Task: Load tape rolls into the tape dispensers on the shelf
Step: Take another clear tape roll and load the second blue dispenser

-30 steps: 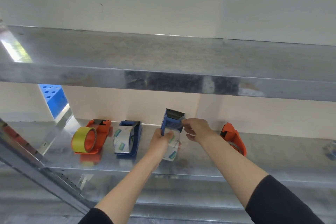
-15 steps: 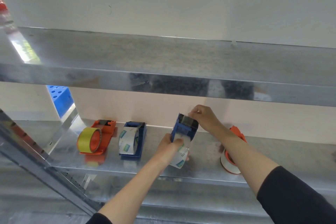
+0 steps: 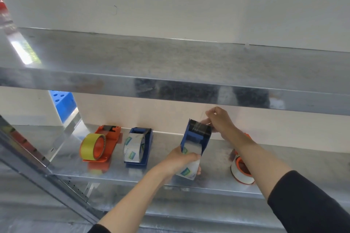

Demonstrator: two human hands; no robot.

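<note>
A blue tape dispenser [image 3: 197,136] with a clear tape roll [image 3: 189,164] in it is tilted up off the metal shelf [image 3: 284,168]. My left hand [image 3: 180,161] grips the roll and the dispenser's lower end. At the toothed top end, my right hand [image 3: 220,121] pinches the clear tape strip and holds it above the blade. Left of these, an orange dispenser [image 3: 106,142] holds a yellow roll [image 3: 91,145], and a second blue dispenser [image 3: 141,147] holds a clear printed roll [image 3: 133,149]. Behind my right forearm lies another orange dispenser [image 3: 241,170] with a white roll.
An upper metal shelf [image 3: 170,73] hangs just above my right hand. A slanted metal upright [image 3: 37,166] crosses the left side. A blue perforated box [image 3: 63,104] stands at the back left. A lower shelf edge [image 3: 189,213] runs under my arms.
My right hand has risen from the dispenser's blade end, drawing the tape strip upward past the teeth. The dispenser is tilted more upright, and the view has shifted left.
</note>
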